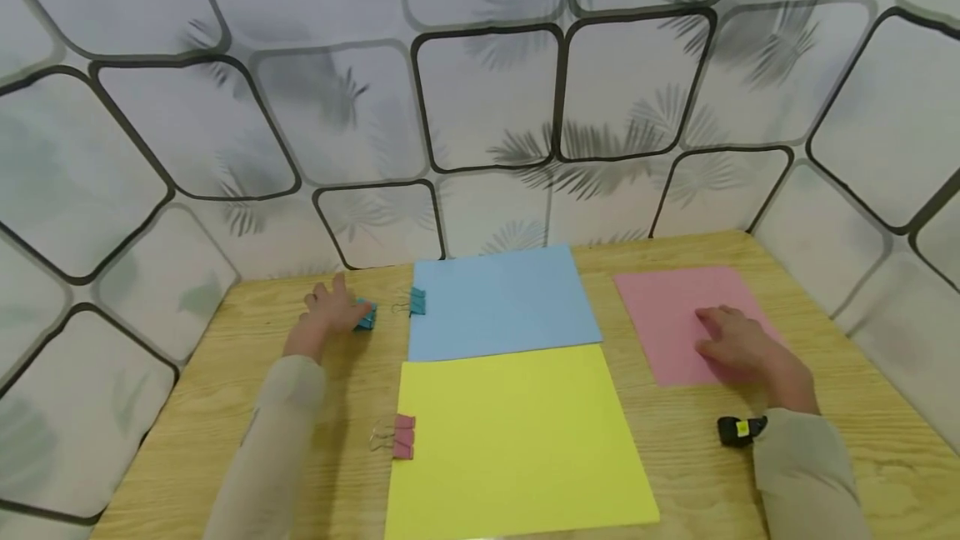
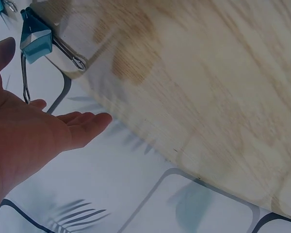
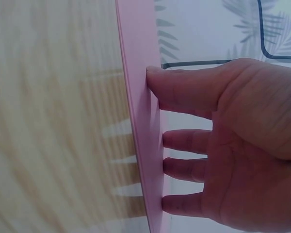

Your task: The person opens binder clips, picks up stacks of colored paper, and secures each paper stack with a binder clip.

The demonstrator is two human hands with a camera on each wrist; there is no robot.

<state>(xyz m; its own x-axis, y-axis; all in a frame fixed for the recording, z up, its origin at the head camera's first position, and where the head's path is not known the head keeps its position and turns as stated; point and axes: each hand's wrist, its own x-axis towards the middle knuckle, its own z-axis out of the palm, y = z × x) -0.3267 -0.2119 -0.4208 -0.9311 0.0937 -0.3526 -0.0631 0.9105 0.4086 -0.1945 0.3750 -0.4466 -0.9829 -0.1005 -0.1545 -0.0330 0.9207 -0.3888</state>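
Observation:
My left hand reaches over the table's far left, beside a teal binder clip. In the left wrist view this binder clip has its wire handles spread, and the thumb and extended fingers lie around it without closing on it. My right hand rests its fingertips on a pink sheet at the right. Seen from the right wrist, the thumb and fingers touch the flat pink surface, spread apart.
In the middle a blue sheet lies behind a yellow sheet. A teal clip grips the blue sheet's left edge; a pink clip grips the yellow one's. Patterned white walls border the wooden table.

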